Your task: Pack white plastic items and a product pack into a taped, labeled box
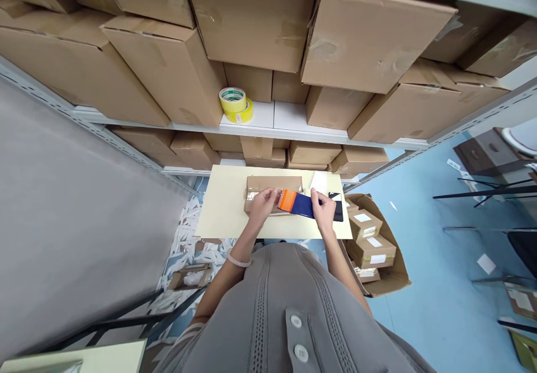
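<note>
Above a small cardboard box [274, 183] on the pale table, I hold a flat dark-blue piece with an orange end [301, 205]. Small white marks run along the orange end's left edge; its exact kind is unclear. My right hand [323, 211] is closed round the blue end, thumb on top. At the orange edge, my left hand [263, 204] is closed with its fingertips pinched together, touching or very near that edge. The box lies under and behind my left hand, with shiny tape on its left side. A black phone-like slab [338, 214] lies just right of my right hand.
The pale tabletop [222, 205] stands before shelves packed with cardboard boxes [255, 18]. Two yellow tape rolls [233, 100] rest on the middle shelf. To the right, a large open carton [396, 283] holds several taped boxes. White paper scraps [188, 233] litter the floor at left.
</note>
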The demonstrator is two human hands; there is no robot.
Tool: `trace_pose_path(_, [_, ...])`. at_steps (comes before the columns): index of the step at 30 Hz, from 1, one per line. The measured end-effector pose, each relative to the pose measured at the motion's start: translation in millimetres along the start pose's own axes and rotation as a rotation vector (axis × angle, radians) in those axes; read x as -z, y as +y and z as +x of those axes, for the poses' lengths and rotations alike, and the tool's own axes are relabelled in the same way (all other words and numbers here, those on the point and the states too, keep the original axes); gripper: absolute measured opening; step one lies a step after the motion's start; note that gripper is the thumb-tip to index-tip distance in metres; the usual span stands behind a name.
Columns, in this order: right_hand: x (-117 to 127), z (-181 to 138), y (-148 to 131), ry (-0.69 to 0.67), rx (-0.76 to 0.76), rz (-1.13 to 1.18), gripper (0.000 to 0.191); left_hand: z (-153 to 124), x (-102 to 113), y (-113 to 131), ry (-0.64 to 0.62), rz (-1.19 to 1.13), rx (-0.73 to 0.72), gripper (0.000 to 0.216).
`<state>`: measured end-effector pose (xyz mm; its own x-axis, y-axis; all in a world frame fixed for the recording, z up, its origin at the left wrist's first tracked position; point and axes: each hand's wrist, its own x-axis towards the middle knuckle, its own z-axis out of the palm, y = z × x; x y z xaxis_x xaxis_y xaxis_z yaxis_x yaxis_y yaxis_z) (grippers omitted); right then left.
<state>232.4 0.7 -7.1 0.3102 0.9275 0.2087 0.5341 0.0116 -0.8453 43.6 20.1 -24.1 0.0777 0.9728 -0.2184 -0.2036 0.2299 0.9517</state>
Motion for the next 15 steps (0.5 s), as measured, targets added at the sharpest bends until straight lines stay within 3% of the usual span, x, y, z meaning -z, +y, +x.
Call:
trace_pose_path(8, [-4.3,0.9,-1.7,-0.024,-0.038,0.003,0.053,1.6,4.8,-13.4,-0.127,-0.431,0.264,0.025])
trace_pose_path(11, [-3.8,-0.2,-6.3,-0.055,-0.029,-0.018,0.053,5.0,5.8,-24.9,-0.076,-0.466,0.341,0.024])
trace_pose_path(15, [0.8,-0.8,-15.1,-0.093,0.023,-0.113,0.054,6.1,8.1,-31.0,0.070,-0.415,0.279,0.030])
